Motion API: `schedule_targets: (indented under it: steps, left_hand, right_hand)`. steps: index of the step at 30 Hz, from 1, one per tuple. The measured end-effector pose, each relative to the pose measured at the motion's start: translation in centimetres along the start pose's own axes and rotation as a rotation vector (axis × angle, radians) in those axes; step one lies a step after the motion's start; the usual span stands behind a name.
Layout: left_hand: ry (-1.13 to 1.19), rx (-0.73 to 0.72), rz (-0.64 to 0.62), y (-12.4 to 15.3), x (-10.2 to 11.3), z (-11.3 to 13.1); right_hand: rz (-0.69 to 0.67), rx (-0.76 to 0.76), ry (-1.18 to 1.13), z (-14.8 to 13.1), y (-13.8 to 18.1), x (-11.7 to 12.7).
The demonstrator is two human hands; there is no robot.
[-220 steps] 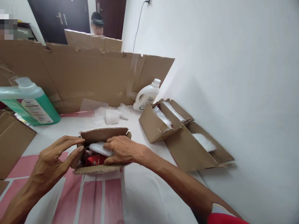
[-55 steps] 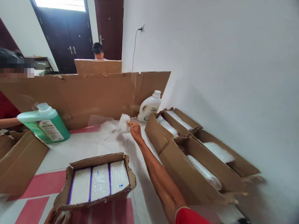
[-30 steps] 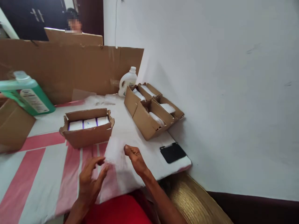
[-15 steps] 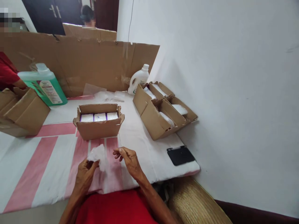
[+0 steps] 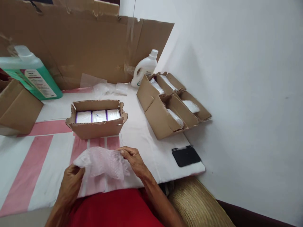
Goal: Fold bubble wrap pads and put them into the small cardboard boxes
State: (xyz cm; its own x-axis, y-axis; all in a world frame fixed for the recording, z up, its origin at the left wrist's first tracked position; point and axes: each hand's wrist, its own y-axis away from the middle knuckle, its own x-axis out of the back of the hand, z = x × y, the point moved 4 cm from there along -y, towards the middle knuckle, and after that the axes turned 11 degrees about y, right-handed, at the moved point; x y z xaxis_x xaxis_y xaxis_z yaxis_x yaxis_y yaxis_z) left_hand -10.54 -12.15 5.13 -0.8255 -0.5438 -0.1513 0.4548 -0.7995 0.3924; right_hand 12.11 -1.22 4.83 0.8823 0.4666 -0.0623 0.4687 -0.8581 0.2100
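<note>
A thin, crinkled, see-through plastic bag (image 5: 104, 162) is stretched between my two hands above the front of the table. My left hand (image 5: 72, 178) pinches its left end. At the upper right end, my right hand (image 5: 133, 159) grips the plastic between thumb and fingers. Just beyond the bag stands an open cardboard box (image 5: 99, 130). Inside that box, three white packs (image 5: 98, 116) with purple edges sit side by side.
Cardboard boxes with compartments (image 5: 163, 116) holding white packs stand at the right, beside a white jug (image 5: 145, 69). A black flat object (image 5: 186, 156) lies near the right corner. At left are a green liquid bottle (image 5: 39, 78) and another box (image 5: 21, 107). A cardboard panel (image 5: 90, 47) closes the back.
My right hand has taken hold of the plastic bag, and my left hand has moved left and down. The bunched plastic is now spread wide. The view has tilted downward.
</note>
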Motion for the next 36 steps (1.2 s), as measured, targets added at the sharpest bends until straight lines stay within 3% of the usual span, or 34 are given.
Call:
schedule_targets:
  steps: [4,9,11,13,14,15,17,19,21,23,27,29,34,36]
  left_hand:
    - [0.227,0.147,0.079,-0.6,1.5,0.3]
    - [0.134,0.171,0.099,-2.1,3.1,-0.2]
    - [0.041,0.077,0.244,-2.3,4.3,-0.2]
    - [-0.066,-0.149,0.401,-1.5,5.1,0.5]
    - [-0.140,-0.285,0.413,-0.9,4.8,1.0]
    - [-0.234,-0.417,0.356,-0.1,4.1,1.6]
    - [-0.458,-0.629,0.092,1.3,1.4,2.2]
    - [-0.644,-0.772,-0.181,2.5,-1.7,2.0]
    - [-0.702,-0.858,-0.324,2.8,-3.9,1.7]
    - [-0.640,-0.831,-0.400,2.5,-5.0,1.8]
    - [-0.463,-0.516,-0.502,1.4,-4.7,3.1]
    - [-0.456,-0.417,-0.486,1.2,-4.2,4.3]
    - [-0.515,-0.389,-0.209,1.1,-3.3,5.9]
    - [-0.531,-0.412,-0.088,1.5,-3.4,5.5]
  right_hand:
    - [-0.049,-0.083,-0.139,0.2,0.5,2.0]
    - [-0.089,-0.154,-0.338,0.3,1.0,2.2]
    - [-0.043,-0.180,-0.375,0.3,0.8,2.0]
    - [0.027,-0.183,-0.385,0.2,0.4,1.7]
    - [0.056,-0.181,-0.385,0.2,0.1,1.5]
    - [0.077,-0.182,-0.385,0.2,-0.1,1.4]
    - [0.088,-0.190,-0.378,0.1,-0.4,0.9]
    - [0.069,-0.198,-0.366,0.0,-0.5,0.5]
    - [0.059,-0.186,-0.347,-0.2,-0.3,0.5]
    - [0.068,-0.150,-0.304,-0.4,-0.1,0.8]
    - [0.032,-0.123,-0.163,-0.8,0.2,2.1]
    - [0.027,-0.114,-0.135,-0.9,0.1,2.6]
    - [0.206,-0.045,-0.139,-1.6,0.4,3.1]
    - [0.142,-0.045,-0.077,-2.0,1.0,1.8]
